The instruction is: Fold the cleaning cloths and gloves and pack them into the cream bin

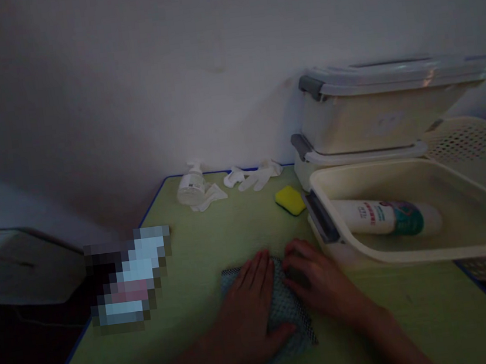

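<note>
A blue-grey cleaning cloth (285, 312) with a black-and-white checked edge is spread on the green tabletop. My left hand (249, 305) rests flat over it, fingers stretched forward and thumb out to the side. At the cloth's upper right edge is my right hand (317, 279), its fingers curled in and its fingertips on the border. Beyond my hands lies a yellow sponge (290, 200), close to an open cream bin (407, 257). Inside that bin a white and teal bottle (384, 216) lies on its side.
Along the wall stand a clear pump bottle (191, 187) and crumpled white gloves (260, 176). Lidded storage boxes (377, 121) are stacked behind the bin. A perforated white basket (463, 140) is at the right. Something blurred out (135, 278) lies on the table's left side.
</note>
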`<state>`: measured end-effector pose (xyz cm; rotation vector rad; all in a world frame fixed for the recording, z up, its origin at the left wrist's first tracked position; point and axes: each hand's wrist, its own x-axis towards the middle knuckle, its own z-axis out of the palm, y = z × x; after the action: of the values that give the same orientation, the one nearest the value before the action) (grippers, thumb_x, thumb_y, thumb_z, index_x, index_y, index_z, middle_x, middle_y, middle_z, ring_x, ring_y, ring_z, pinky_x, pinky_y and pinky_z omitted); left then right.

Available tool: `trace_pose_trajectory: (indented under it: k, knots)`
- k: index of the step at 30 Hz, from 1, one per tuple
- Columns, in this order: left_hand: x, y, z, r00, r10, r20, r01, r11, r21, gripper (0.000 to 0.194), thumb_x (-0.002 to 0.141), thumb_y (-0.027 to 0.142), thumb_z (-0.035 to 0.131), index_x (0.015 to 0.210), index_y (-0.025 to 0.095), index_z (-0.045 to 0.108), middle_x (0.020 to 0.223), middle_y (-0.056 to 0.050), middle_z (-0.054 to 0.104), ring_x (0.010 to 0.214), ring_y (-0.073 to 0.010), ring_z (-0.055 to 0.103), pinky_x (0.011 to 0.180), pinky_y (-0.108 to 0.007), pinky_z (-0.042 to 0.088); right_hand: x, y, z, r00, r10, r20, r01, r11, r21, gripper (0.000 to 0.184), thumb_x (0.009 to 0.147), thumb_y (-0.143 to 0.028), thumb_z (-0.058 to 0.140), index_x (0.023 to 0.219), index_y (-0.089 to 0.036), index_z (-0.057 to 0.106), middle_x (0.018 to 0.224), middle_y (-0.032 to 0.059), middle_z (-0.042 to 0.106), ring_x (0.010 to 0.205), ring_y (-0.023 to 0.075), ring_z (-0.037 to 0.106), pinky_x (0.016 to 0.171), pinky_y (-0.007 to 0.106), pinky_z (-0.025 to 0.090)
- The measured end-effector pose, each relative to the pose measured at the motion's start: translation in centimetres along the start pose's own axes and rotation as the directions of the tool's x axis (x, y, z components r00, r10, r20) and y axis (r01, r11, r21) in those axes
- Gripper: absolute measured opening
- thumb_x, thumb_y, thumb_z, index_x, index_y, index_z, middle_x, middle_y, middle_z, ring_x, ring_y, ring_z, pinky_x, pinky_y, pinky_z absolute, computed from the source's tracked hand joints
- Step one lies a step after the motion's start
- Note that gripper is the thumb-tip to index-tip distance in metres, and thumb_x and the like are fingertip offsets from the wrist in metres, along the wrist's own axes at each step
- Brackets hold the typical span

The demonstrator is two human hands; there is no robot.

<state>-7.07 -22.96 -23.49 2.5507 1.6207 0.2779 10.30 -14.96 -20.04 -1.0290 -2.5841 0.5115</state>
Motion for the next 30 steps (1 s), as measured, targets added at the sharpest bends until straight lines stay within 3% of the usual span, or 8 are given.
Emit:
trace_pose_trajectory:
  k: [3, 6, 9, 12, 18, 30]
  knots:
    - [-0.7, 0.2, -1.2, 0.999, -0.031, -0.043, 0.035, 0.995, 0.089, 0.077, 0.086, 0.054, 0.038, 0.141, 0.004, 0.021, 0.149, -0.019, 0.023, 0.139, -0.0274, 0.018, 0.111, -0.043, 0.027, 0.1, -1.1, -0.5, 0.995, -0.038, -0.089, 0.036, 0.999, -0.017, 0.021, 0.079, -0.009, 0.05, 0.093, -0.016, 0.065, 0.105, 0.0106, 0.061, 0.097, 0.0211, 0.06, 0.084, 0.038, 0.052]
    - [-1.9, 0.4, -2.1, 0.981, -0.123, -0.148, 0.15, 0.97, 0.19, 0.065, 0.091, 0.045, 0.034, 0.14, 0.004, 0.024, 0.148, -0.017, 0.026, 0.138, -0.0259, 0.021, 0.11, -0.042, 0.029, 0.0, -2.8, 0.2, 0.979, -0.102, -0.175, 0.09, 0.993, -0.077, 0.04, 0.084, -0.005, 0.036, 0.116, -0.012, 0.058, 0.116, 0.0141, 0.06, 0.107, 0.0209, 0.059, 0.091, 0.038, 0.051]
    - [-2.9, 0.5, -1.4, 0.95, -0.22, -0.221, 0.269, 0.936, 0.227, 0.056, 0.092, 0.037, 0.031, 0.137, 0.004, 0.031, 0.146, -0.018, 0.032, 0.137, -0.025, 0.026, 0.108, -0.042, 0.033, 0.0, -4.2, 2.2, 0.978, -0.177, -0.11, 0.148, 0.961, -0.235, 0.05, 0.081, -0.002, 0.032, 0.127, -0.004, 0.049, 0.132, 0.0184, 0.051, 0.123, 0.0254, 0.047, 0.099, 0.043, 0.044]
    - [-3.5, 0.6, 0.3, 0.929, -0.28, -0.242, 0.331, 0.92, 0.208, 0.056, 0.092, 0.035, 0.032, 0.137, 0.004, 0.031, 0.144, -0.018, 0.035, 0.135, -0.0257, 0.03, 0.106, -0.044, 0.035, 0.0, -4.5, 4.3, 0.988, -0.154, -0.009, 0.142, 0.931, -0.336, 0.049, 0.085, -0.01, 0.035, 0.131, -0.001, 0.044, 0.139, 0.0202, 0.042, 0.129, 0.0288, 0.039, 0.102, 0.046, 0.041]
    - [-4.3, 0.7, 1.8, 0.929, -0.27, -0.254, 0.321, 0.929, 0.187, 0.065, 0.09, 0.041, 0.036, 0.142, 0.005, 0.021, 0.146, -0.018, 0.031, 0.137, -0.0271, 0.025, 0.106, -0.043, 0.034, -0.5, -3.4, 5.7, 0.991, -0.131, 0.033, 0.133, 0.913, -0.386, 0.054, 0.089, -0.031, 0.04, 0.135, -0.004, 0.04, 0.142, 0.0195, 0.037, 0.13, 0.0305, 0.036, 0.102, 0.046, 0.04]
    - [-4.0, -0.1, 3.4, 0.901, -0.203, -0.383, 0.319, 0.91, 0.267, 0.078, 0.088, 0.049, 0.032, 0.145, 0.002, 0.004, 0.137, -0.021, 0.045, 0.129, -0.029, 0.039, 0.099, -0.04, 0.036, -0.9, -2.4, 6.8, 0.964, -0.243, -0.106, 0.154, 0.838, -0.523, 0.058, 0.08, -0.027, 0.048, 0.134, -0.008, 0.042, 0.139, 0.015, 0.043, 0.126, 0.0271, 0.043, 0.097, 0.04, 0.041]
